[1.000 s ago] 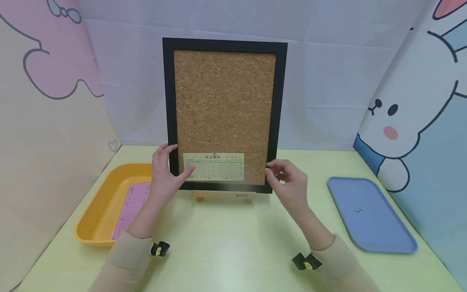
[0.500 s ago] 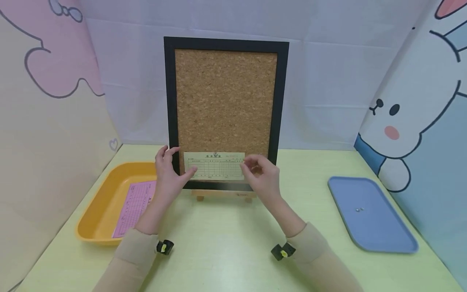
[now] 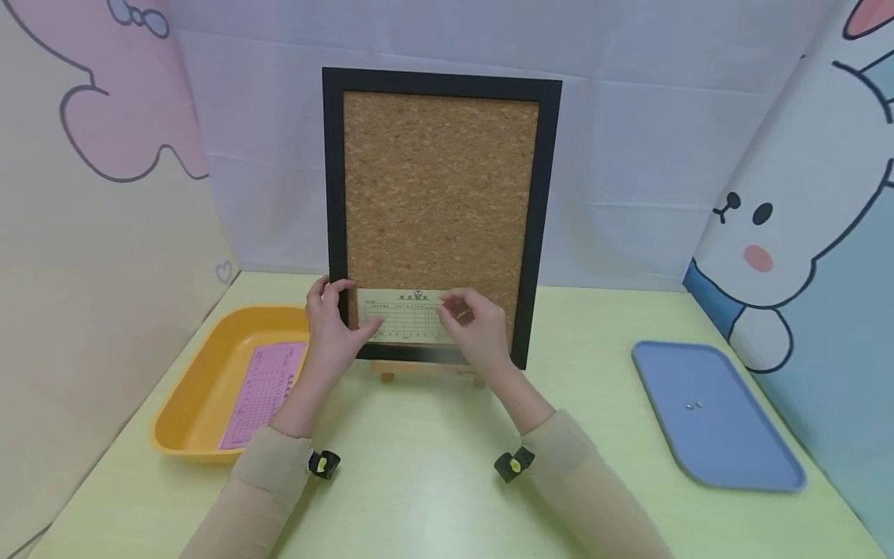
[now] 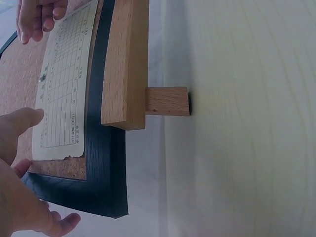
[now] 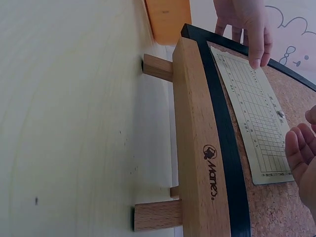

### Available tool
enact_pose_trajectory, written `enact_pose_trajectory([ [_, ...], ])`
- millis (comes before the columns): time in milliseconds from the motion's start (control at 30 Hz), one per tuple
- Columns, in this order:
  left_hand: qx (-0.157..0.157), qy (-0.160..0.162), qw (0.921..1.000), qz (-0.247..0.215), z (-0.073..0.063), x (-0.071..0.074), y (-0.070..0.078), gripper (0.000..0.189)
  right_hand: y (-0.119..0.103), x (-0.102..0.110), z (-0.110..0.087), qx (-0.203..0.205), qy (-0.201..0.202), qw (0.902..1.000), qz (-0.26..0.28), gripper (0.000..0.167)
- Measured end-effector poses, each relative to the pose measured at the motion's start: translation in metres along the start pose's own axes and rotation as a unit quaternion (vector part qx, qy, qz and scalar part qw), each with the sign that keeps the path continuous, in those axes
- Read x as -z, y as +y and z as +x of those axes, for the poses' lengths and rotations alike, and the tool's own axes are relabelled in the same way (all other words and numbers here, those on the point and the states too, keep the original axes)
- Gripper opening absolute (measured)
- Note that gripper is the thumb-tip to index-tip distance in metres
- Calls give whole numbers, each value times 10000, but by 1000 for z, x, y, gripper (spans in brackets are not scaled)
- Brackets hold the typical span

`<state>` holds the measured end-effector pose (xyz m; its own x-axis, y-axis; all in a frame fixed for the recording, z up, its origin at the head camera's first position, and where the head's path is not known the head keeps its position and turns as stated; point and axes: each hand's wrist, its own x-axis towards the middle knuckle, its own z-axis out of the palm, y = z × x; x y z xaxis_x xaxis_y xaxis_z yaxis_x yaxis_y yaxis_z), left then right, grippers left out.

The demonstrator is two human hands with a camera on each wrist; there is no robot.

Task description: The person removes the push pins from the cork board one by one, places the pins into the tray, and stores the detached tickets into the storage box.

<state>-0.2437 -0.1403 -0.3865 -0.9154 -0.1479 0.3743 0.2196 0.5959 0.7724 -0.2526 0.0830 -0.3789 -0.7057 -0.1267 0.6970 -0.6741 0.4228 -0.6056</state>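
Note:
A black-framed corkboard (image 3: pixel 440 186) stands upright on a small wooden easel (image 5: pixel 190 113). Low on the cork hangs a pale printed form (image 3: pixel 398 322), fixed at its top middle by a silvery pushpin (image 5: pixel 281 114). My left hand (image 3: pixel 334 326) grips the board's lower left edge, fingers around the frame and thumb (image 4: pixel 32 117) on the form. At the form's right part, my right hand (image 3: pixel 482 330) has thumb and index fingertips pinched together near the upper right corner. A tiny pushpin seems to be between them, mostly hidden by the fingers.
On the left, a yellow basin (image 3: pixel 192 427) holds a pink printed sheet (image 3: pixel 261 396). At the right lies a blue tray (image 3: pixel 733 450) with two small silvery pins (image 3: pixel 690 407). A white cloth (image 3: pixel 628 155) hangs behind the board.
My right hand has moved left from the board's right frame edge onto the form's right part, fingertips still pinched. The left hand keeps its grip on the left edge. The view shifts slightly.

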Motion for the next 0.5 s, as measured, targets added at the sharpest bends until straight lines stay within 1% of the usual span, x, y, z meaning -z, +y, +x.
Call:
enact_pose_trajectory([
  [200, 1, -49, 10000, -23, 0, -2, 0, 57, 4, -10, 3, 50, -108, 9996, -274, 15],
  [500, 52, -161, 9999, 17, -1, -8, -1, 49, 4, -13, 7, 6, -177, 9983, -560, 14],
])
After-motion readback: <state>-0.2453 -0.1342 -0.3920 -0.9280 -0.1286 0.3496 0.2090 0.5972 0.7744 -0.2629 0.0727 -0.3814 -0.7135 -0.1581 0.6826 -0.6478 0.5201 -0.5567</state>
